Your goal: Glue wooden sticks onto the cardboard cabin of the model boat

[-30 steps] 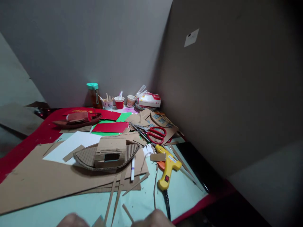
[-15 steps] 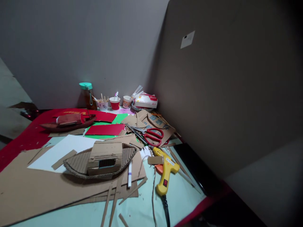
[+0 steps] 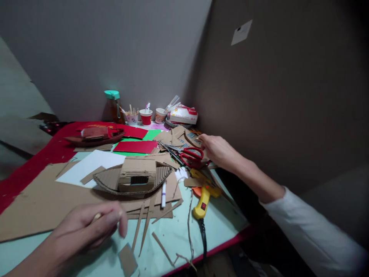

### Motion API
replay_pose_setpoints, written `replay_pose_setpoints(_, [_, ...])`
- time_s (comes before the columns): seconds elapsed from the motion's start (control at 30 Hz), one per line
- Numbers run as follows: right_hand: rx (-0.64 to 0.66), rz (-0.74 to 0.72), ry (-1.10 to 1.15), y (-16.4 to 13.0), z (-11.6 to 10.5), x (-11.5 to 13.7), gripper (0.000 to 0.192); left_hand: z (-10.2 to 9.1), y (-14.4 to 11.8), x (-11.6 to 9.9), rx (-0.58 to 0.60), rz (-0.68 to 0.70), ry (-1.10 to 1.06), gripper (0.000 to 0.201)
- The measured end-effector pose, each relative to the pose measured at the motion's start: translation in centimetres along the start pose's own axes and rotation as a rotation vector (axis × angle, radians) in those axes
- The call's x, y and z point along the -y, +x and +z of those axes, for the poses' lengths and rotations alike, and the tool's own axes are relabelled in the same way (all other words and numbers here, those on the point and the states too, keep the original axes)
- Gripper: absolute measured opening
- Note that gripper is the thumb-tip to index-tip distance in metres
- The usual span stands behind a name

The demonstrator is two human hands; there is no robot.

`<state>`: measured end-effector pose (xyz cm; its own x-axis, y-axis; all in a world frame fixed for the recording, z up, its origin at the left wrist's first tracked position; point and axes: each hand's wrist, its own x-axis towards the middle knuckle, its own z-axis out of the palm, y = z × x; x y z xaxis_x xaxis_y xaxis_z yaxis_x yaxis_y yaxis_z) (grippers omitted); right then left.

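My right hand (image 3: 217, 149) reaches out over the red-handled scissors (image 3: 191, 157) and rests on them, fingers stretched toward the printed cardboard scraps (image 3: 178, 136). My left hand (image 3: 89, 227) hovers low at the front of the table, its fingers pinched on a thin cardboard strip (image 3: 96, 217). A small cardboard square (image 3: 127, 260) lies just below it. A cardboard boat model (image 3: 134, 179) sits on a large cardboard sheet (image 3: 34, 204) between both hands. A yellow glue gun (image 3: 204, 194) lies under my right forearm.
A red boat model (image 3: 93, 135), red and green paper (image 3: 134, 146), a white sheet (image 3: 89, 169) and a pen (image 3: 163, 194) lie about. Cups (image 3: 145, 116), a bottle (image 3: 112, 105) and a tissue pack (image 3: 183, 114) stand by the back wall. A tall cardboard panel (image 3: 273, 96) stands at the right.
Both hands have come into view: the right one stretched out to the scissors, the left one rose at the front holding a strip. The camera shifted slightly.
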<state>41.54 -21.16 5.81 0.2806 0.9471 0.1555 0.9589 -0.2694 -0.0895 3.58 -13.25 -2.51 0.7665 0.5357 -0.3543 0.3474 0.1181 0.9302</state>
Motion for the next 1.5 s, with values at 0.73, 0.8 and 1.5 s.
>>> replay_pose_setpoints(0.73, [-0.141, -0.322, 0.927, -11.5, 3.1, 13.4, 0.023, 4.3, 0.3, -3.9, 0.189, 0.067, -0.564, 0.05])
replay_pose_setpoints(0.8, [-0.124, -0.376, 1.009, -11.0, 3.4, 14.6, 0.021, 4.7, 0.3, -3.7, 0.207, 0.053, -0.539, 0.05])
replay_pose_setpoints(1.5, [-0.108, -0.094, 0.931, -8.5, 3.4, 11.0, 0.02, -1.3, 1.1, -4.9, -0.265, 0.073, -0.088, 0.036])
